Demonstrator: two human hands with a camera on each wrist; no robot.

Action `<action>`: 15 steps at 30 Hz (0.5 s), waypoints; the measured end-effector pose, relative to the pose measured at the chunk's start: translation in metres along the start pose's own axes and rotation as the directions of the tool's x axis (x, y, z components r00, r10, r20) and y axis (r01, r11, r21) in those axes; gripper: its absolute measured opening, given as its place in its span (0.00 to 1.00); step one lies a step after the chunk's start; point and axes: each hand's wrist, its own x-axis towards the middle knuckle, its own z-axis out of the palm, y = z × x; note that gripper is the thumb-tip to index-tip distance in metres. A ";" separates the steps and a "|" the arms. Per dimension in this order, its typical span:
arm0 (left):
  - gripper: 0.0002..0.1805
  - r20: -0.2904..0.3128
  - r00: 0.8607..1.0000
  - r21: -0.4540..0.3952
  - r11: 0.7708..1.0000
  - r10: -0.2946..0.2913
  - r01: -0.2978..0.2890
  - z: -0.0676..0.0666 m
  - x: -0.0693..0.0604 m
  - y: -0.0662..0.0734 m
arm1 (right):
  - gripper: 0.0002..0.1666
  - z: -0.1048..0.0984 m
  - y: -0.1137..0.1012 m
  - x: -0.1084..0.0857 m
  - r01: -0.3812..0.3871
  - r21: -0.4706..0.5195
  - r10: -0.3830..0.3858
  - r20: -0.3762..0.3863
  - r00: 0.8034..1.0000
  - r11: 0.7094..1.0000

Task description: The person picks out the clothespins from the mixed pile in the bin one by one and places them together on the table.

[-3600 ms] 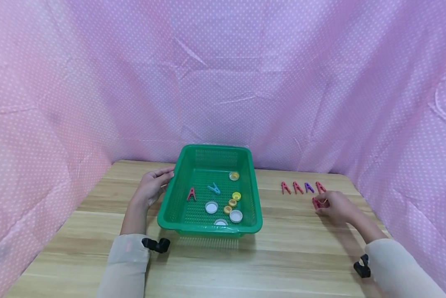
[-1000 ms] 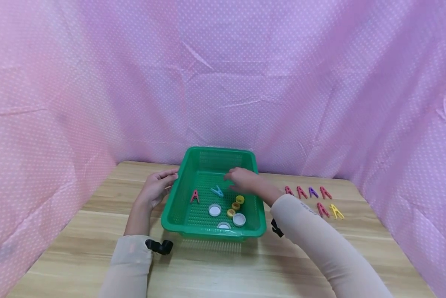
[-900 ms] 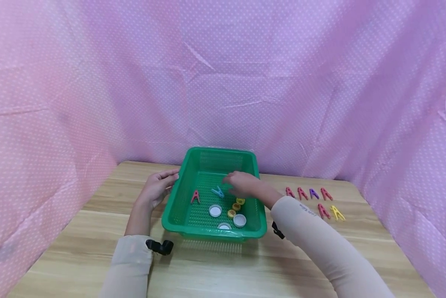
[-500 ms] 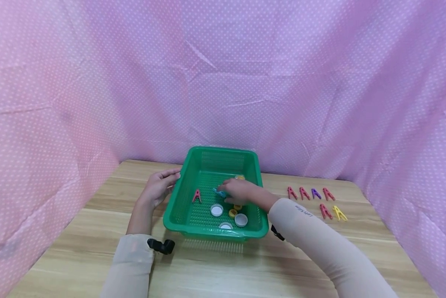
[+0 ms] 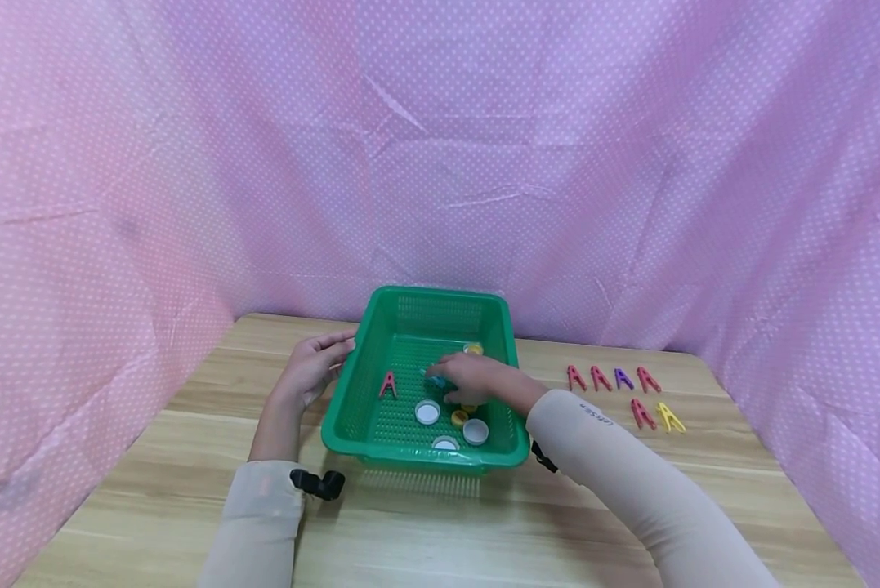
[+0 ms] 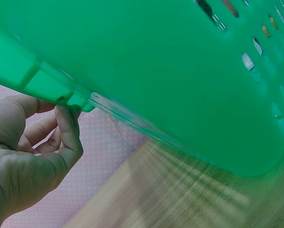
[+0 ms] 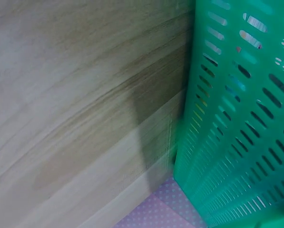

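A green plastic basket (image 5: 425,457) stands on the wooden table. My left hand (image 5: 309,370) pinches its left rim between thumb and fingers, as the left wrist view shows too. Inside the basket, my right hand (image 5: 476,377) pinches a blue clothespin (image 5: 436,380), mostly covered by the fingers. A pink clothespin (image 5: 388,385) lies to the left of it on the basket floor. Round white caps (image 5: 427,412) and small yellow caps (image 5: 460,418) lie nearer the front and right; the right hand hides some of them. The right wrist view shows only the basket's slotted side and the table, not the hand.
On the table right of the basket, red clothespins (image 5: 575,378) and a purple clothespin (image 5: 623,378) form a back row. Before them lie another red clothespin (image 5: 641,414) and a yellow clothespin (image 5: 671,417). Pink dotted cloth (image 5: 440,163) hangs around the table.
My right hand left the clothespins at the right, where a red and a yellow one now lie in front, reached into the basket and took hold of the blue clothespin. The left hand stayed.
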 end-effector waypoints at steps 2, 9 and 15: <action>0.24 -0.001 1.000 -0.003 1.000 0.001 -0.001 0.000 0.000 0.000 | 0.31 -0.001 0.000 0.000 0.004 0.000 -0.004 -0.010 1.000 1.000; 0.23 -0.005 1.000 -0.004 1.000 0.002 -0.002 0.000 0.001 0.000 | 0.28 -0.002 0.001 0.000 0.047 0.029 -0.045 -0.058 0.997 0.998; 0.23 -0.001 1.000 -0.008 1.000 0.003 -0.003 0.000 0.000 0.000 | 0.27 -0.003 0.000 -0.002 0.070 -0.012 -0.071 -0.062 0.996 0.997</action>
